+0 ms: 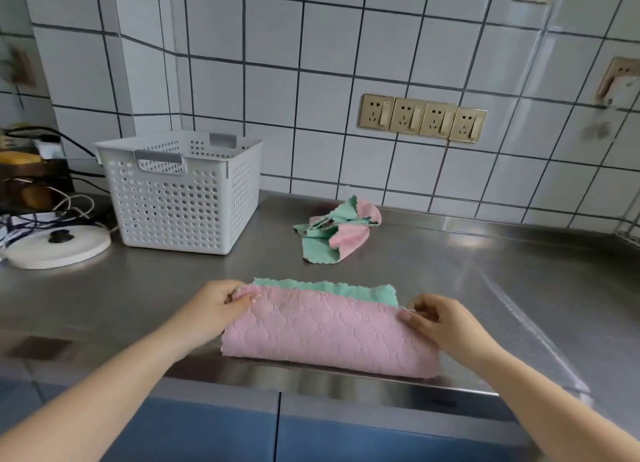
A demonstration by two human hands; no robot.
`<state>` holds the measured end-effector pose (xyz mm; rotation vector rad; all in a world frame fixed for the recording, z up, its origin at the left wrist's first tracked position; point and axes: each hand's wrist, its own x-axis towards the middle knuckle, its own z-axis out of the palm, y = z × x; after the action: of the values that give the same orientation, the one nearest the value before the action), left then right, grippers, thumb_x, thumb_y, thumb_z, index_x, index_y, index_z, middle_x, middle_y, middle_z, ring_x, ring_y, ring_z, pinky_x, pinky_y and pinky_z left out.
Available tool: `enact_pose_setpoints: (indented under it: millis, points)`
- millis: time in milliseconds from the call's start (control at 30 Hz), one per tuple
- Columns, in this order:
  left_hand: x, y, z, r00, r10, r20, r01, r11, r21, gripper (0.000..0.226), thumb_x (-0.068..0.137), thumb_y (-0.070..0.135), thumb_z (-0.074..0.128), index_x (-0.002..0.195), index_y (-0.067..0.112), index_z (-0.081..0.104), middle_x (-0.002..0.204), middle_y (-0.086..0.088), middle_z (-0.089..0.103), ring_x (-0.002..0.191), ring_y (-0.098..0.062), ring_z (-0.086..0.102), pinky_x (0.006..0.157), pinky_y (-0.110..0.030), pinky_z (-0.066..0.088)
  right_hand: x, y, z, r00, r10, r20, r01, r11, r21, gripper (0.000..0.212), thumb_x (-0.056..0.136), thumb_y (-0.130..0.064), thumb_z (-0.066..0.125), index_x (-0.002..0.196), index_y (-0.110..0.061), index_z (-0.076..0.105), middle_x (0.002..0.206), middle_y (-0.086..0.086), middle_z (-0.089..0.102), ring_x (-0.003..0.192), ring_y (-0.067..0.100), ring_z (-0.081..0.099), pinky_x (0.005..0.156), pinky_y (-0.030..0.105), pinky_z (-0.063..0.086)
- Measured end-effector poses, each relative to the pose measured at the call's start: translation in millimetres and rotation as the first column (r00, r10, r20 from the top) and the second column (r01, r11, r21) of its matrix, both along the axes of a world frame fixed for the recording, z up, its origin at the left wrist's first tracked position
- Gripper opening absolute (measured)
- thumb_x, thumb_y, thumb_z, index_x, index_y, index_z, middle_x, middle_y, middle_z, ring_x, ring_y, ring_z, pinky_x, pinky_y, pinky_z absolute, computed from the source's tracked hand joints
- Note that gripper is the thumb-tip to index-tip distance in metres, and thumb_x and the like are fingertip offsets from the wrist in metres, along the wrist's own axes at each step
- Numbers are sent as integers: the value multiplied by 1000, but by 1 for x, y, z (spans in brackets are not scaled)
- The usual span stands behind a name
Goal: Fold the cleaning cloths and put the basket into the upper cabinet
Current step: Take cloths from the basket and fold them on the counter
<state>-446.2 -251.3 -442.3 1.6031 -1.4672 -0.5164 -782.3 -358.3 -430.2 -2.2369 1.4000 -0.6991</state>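
Observation:
A pink-and-green cleaning cloth (325, 330) lies folded over at the front edge of the steel counter (485, 288), pink side up, with a green strip showing along its far edge. My left hand (221, 302) pinches its far left corner. My right hand (436, 319) pinches its far right corner. A second pink-and-green cloth (332, 233) lies crumpled farther back on the counter. The white perforated basket (180, 195) with grey handles stands upright at the back left and looks empty.
A white round lid with a black knob (59, 243) and tangled cables (52, 208) lie left of the basket. A row of gold wall sockets (422, 117) sits on the tiled wall. Blue cabinet doors (214, 430) are below the counter edge.

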Motion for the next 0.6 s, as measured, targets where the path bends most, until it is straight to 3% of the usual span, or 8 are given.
enact_pose_setpoints:
  millis: [133,233,467,600]
  points:
    - [6,-31,6,998,33,-57,-29,998,60,21,93,13,54,74,15,44,70,-2,34,66,-12,30,57,-27,20,16,-38,6,999,-19,46,19,1000,11,4,88,-24,63,87,-27,66,84,-9,68,74,3,59,62,8,40]
    - [9,-53,6,998,64,14,-65,991,115,31,93,11,53,67,16,37,63,-1,33,58,-13,29,51,-25,19,29,-65,4,1000,-30,-1,30,999,20,13,89,-20,62,98,-20,71,91,-7,67,89,11,62,75,19,41]
    - [18,-85,-1,979,145,146,-171,966,192,42,91,11,56,57,17,32,53,3,34,48,-11,34,40,-16,24,43,-96,-6,991,-59,-116,69,995,78,16,87,-17,59,96,-25,69,88,-9,65,87,10,59,69,18,38]
    - [18,-93,-3,971,145,189,-186,959,216,42,91,10,56,56,16,33,51,2,36,46,-11,36,37,-14,28,44,-101,-11,992,-69,-105,77,994,73,9,86,-21,62,88,-30,65,82,-11,64,81,8,58,62,14,39]
